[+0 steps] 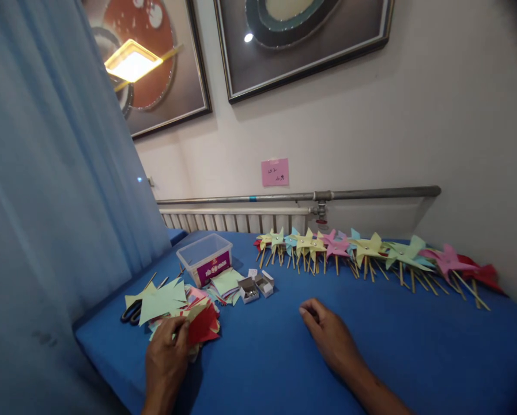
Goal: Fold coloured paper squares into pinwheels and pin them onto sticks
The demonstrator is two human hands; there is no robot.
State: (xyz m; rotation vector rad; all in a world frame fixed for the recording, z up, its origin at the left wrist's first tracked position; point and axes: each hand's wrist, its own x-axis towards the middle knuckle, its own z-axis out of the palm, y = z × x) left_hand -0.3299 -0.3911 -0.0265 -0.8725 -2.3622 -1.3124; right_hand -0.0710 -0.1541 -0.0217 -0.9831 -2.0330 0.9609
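My left hand (166, 351) rests on a pile of cut coloured paper pieces (172, 308) at the near left of the blue table (284, 369); its fingers pinch the edge of a red piece (204, 325). My right hand (327, 334) lies on the bare blue cloth, fingers curled loosely, holding nothing. A long row of finished paper pinwheels on wooden sticks (370, 253) lies along the far edge by the wall.
A clear plastic tub with a purple label (205, 258) stands at the back left. Beside it lie a stack of paper squares (226, 283) and two small open boxes of pins (256, 286). Black-handled scissors (131, 313) lie at the left edge. A blue curtain (46, 202) hangs on the left.
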